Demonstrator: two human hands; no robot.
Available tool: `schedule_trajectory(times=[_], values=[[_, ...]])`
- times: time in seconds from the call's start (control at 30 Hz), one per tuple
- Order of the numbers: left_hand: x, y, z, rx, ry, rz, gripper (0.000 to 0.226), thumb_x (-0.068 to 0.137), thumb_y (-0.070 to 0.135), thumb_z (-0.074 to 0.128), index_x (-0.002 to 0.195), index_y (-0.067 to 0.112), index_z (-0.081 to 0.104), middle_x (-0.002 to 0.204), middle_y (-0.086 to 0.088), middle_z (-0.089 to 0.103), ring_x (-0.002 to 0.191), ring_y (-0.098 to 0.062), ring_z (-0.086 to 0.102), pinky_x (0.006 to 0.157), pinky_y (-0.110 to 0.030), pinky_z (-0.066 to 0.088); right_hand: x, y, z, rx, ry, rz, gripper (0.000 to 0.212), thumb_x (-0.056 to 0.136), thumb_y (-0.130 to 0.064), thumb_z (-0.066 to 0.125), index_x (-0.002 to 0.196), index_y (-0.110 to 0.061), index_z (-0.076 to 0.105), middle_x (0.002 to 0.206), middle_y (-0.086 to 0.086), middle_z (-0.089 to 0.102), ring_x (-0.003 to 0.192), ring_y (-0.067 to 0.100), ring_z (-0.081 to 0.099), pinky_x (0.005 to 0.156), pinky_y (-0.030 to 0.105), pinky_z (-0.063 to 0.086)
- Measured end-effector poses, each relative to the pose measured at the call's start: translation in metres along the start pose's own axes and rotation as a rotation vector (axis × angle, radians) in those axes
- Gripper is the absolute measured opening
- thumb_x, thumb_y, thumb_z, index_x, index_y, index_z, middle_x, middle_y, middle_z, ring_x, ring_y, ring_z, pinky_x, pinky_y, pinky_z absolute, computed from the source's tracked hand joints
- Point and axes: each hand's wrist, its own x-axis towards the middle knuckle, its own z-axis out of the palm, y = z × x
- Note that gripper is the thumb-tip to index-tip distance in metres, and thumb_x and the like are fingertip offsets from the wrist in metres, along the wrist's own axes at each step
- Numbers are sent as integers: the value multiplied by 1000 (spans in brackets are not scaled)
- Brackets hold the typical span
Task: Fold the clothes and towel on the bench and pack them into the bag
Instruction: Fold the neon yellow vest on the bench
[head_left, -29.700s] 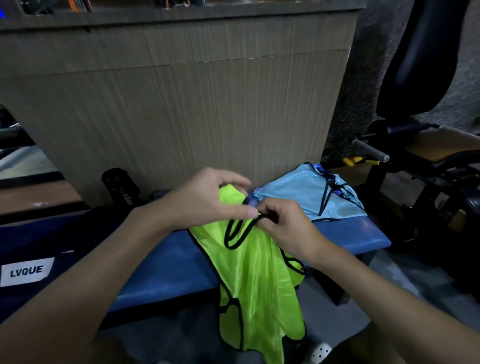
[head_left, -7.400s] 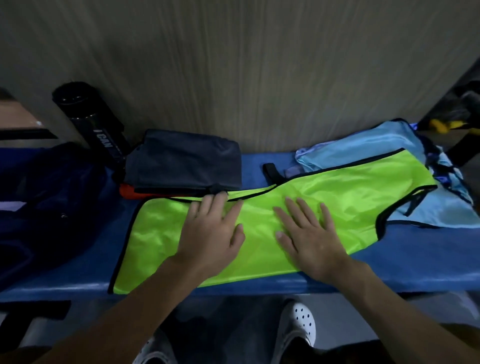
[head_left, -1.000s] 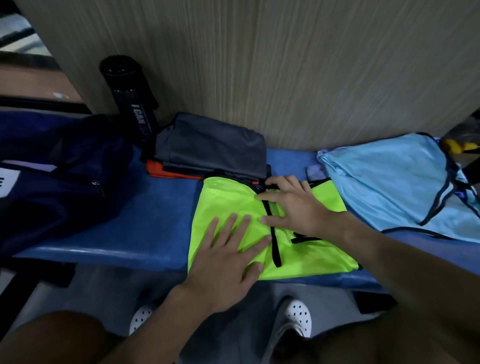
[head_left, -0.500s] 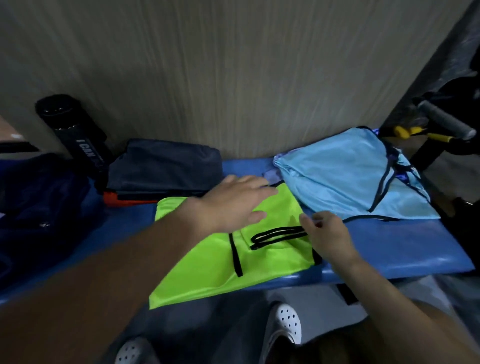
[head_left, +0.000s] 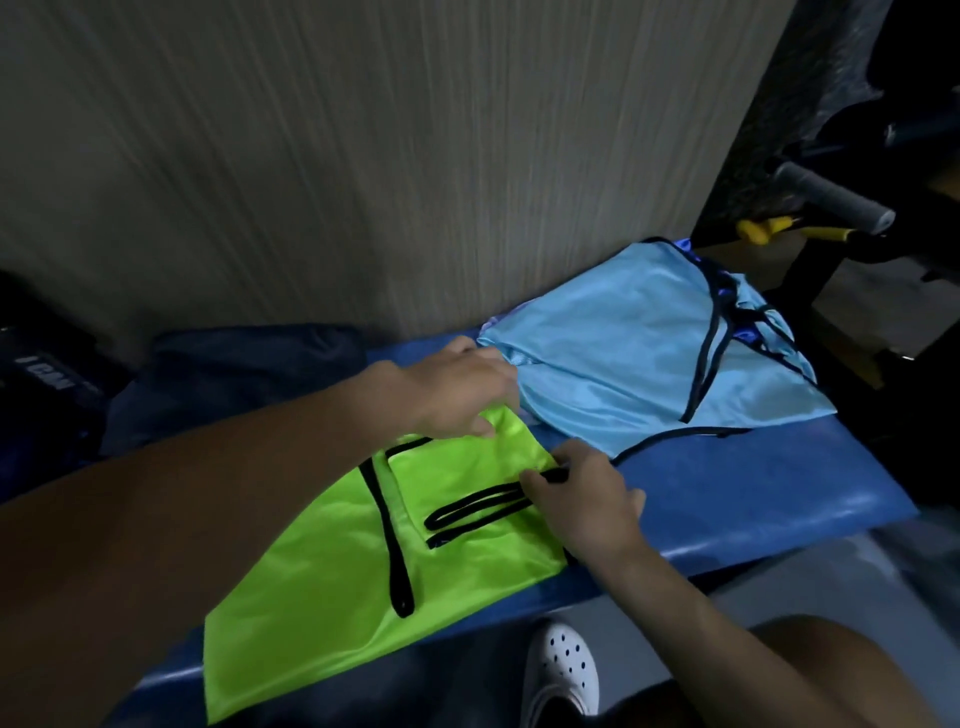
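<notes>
Green vest (head_left: 322, 597), head view: part-folded, flat on the blue tabletop (head_left: 753, 493), near corner hanging over the front edge; black trim (head_left: 467, 512) looped on top. Right hand (head_left: 587, 499) pinching that trim at the right edge of the fold; left hand (head_left: 457, 389) reaching across to the far corner, right where the blue vest (head_left: 623, 374) begins, fingers bent down; cannot tell whether gripping cloth or only pressing.

Risks, as a judgement: slippery-looking fabric, so likely to slide off the front edge if tugged towards the body; loose trim apt to spring out of the fold once let go; left hand close enough to the blue vest to drag its edge along or catch both layers together.

Around: blue vest unfolded, touching the green vest at the far corner and crowding the fold; dark folded clothes (head_left: 249, 358) behind the left forearm, against the wall panel (head_left: 415, 156); black bottle (head_left: 47, 369) far left; grey handle (head_left: 831, 200) well apart at right; white shoe (head_left: 563, 670) below the tabletop. Bag not clearly in view.
</notes>
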Motion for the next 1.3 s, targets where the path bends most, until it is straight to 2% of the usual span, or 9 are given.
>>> schedule_trajectory(times=[0.13, 0.37, 0.57, 0.73, 0.83, 1.0, 1.1, 1.2, 1.3], values=[[-3, -12, -2, -69, 99, 30, 15, 85, 34, 71, 96, 28, 62, 97, 16, 47, 111, -14, 46, 92, -29, 24, 5, -2, -3, 24, -4, -34, 18, 82, -36, 67, 81, -20, 58, 71, -10, 58, 81, 15, 52, 79, 35, 23], [4, -23, -34, -218, 475, -69, 15, 87, 33, 58, 94, 23, 67, 94, 10, 65, 101, -17, 57, 84, -29, 28, 28, -8, -39, 409, 255, -293, 14, 82, -15, 72, 77, -16, 59, 63, -5, 57, 59, 9, 51, 55, 24, 41], [-26, -21, -44, -214, 532, -46, 6, 85, 20, 67, 87, 25, 65, 90, 14, 62, 96, -12, 55, 82, -30, 32, 20, 0, -47, 224, 317, -578, 8, 84, -21, 71, 82, -21, 63, 78, -7, 59, 70, 16, 55, 63, 43, 48], [-84, -22, -22, -119, 537, -32, 10, 80, 17, 59, 87, 15, 66, 95, 3, 65, 99, -17, 56, 83, -35, 37, -19, -21, -16, -89, 351, -828, 20, 80, -38, 53, 89, -23, 62, 84, -5, 60, 71, 24, 63, 50, 37, 49], [-117, -23, 1, -32, 556, -62, 21, 78, 18, 48, 87, 14, 67, 96, 0, 66, 102, -19, 53, 86, -36, 37, -39, -34, 9, -207, 320, -928, 17, 76, -34, 62, 88, -21, 63, 83, -4, 60, 66, 23, 63, 42, 29, 42], [-160, -18, 42, 73, 483, -150, 25, 69, 16, 46, 87, 16, 62, 98, 1, 62, 100, -23, 53, 82, -34, 35, -61, -48, 47, -363, 241, -953, 31, 58, -31, 85, 77, -21, 62, 73, -5, 57, 56, 17, 58, 41, 24, 26], [-181, -14, 67, 40, 466, -221, 29, 66, 10, 48, 91, 14, 62, 103, -2, 60, 99, -26, 55, 77, -36, 37, -69, -48, 68, -444, 88, -1038, 33, 57, -37, 84, 77, -23, 62, 72, -5, 58, 57, 17, 60, 46, 24, 39], [-194, -8, 81, -54, 467, -269, 32, 71, 12, 50, 100, 10, 64, 114, -10, 57, 102, -30, 55, 76, -37, 41, -72, -42, 74, -525, -113, -1082, 31, 77, -53, 59, 90, -25, 64, 82, -5, 61, 74, 19, 63, 69, 33, 46], [-202, -5, 93, -186, 461, -304, 36, 78, 19, 60, 113, 12, 62, 129, -12, 51, 117, -31, 53, 91, -44, 47, -74, -41, 70, -476, -96, -1016, 42, 90, -56, 38, 88, -26, 66, 83, -6, 62, 79, 20, 61, 74, 35, 45]])
